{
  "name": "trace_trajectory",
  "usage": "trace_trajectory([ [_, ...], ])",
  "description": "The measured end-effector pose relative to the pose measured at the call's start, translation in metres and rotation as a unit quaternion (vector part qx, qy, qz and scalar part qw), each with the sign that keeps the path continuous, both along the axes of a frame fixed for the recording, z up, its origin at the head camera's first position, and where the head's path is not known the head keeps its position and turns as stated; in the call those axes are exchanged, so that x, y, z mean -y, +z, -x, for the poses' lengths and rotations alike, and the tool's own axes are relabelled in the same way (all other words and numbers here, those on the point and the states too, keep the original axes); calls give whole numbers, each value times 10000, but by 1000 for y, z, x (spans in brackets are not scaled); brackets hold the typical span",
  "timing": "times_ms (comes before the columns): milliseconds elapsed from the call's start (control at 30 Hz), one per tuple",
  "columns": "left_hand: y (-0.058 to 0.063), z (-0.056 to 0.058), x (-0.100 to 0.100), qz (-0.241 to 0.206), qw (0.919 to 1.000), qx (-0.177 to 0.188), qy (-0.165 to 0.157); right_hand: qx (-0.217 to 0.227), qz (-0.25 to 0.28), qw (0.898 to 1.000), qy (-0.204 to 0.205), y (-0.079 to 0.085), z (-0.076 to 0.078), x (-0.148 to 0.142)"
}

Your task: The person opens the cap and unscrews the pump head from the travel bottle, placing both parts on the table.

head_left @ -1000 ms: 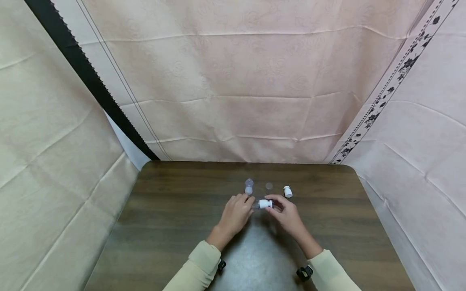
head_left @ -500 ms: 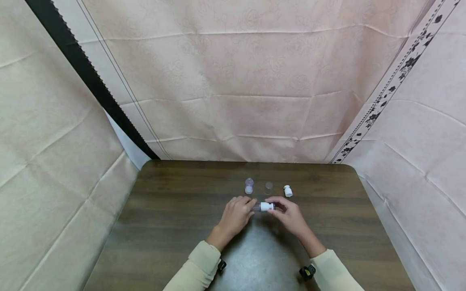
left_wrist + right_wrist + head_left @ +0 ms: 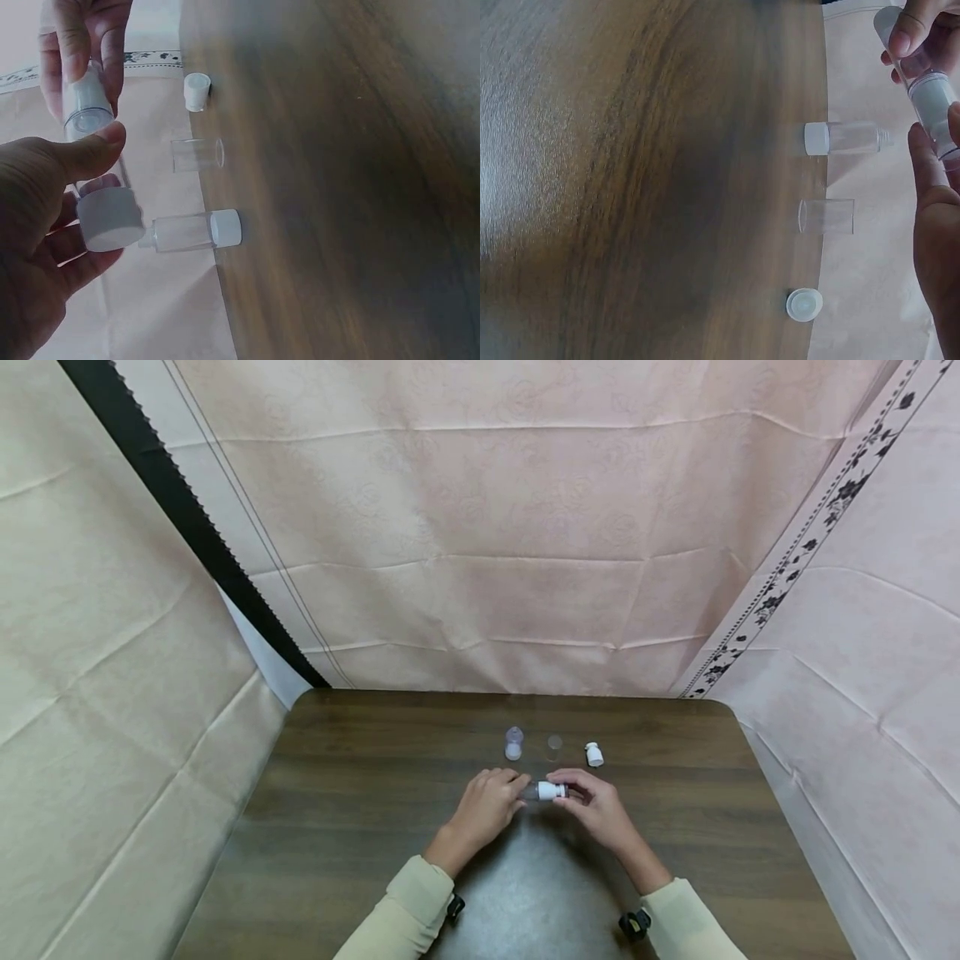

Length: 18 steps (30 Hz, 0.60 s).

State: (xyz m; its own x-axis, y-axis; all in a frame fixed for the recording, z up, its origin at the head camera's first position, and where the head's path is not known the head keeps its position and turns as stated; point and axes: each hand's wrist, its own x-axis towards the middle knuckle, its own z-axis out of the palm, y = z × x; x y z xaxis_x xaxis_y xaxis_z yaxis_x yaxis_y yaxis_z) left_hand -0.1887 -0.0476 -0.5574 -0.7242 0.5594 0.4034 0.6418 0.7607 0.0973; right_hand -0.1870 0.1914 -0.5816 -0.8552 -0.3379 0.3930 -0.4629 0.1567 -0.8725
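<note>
Between the two hands lies a small clear plastic bottle [image 3: 551, 790], held sideways above the table, with a white base and a white section near its other end. My left hand [image 3: 486, 808] grips its clear body, with the thumb across the side and the white base showing below in the left wrist view. At the white-section end, my right hand [image 3: 596, 806] pinches the bottle between thumb and fingers. Beyond the hands stand a second clear bottle [image 3: 184, 232] with a white base and bare narrow neck, a clear cap [image 3: 196, 155] and a white pump head [image 3: 196, 91].
The loose parts form a row near the far side of the brown wooden table [image 3: 360, 827]. Pale cloth [image 3: 480, 527] hangs behind the table and along both sides.
The held bottle has shifted slightly right and towards the person. My right hand has moved with it, while the left hand stays almost in place. The parts in the row have not moved.
</note>
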Motion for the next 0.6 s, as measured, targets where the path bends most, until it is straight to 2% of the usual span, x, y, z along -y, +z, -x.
trace_trajectory([
  [133, 2, 2, 6, 45, 9998, 149, 128, -295, 84, 9995, 22, 3, 0, -1],
  [267, 3, 4, 11, -135, 9988, 382, 257, -383, -46, 9990, -209, 6, 1, -2],
  [367, -2, 4, 15, -370, 9970, 592, 325, -383, -191, 9981, -452, 6, 2, -3],
  [500, -8, 5, 24, -706, 9941, 685, 454, -589, -694, 9916, -913, 10, 3, -5],
  [600, -10, 6, 28, -937, 9920, 669, 515, -779, -1274, 9806, -1267, 12, 6, -5],
])
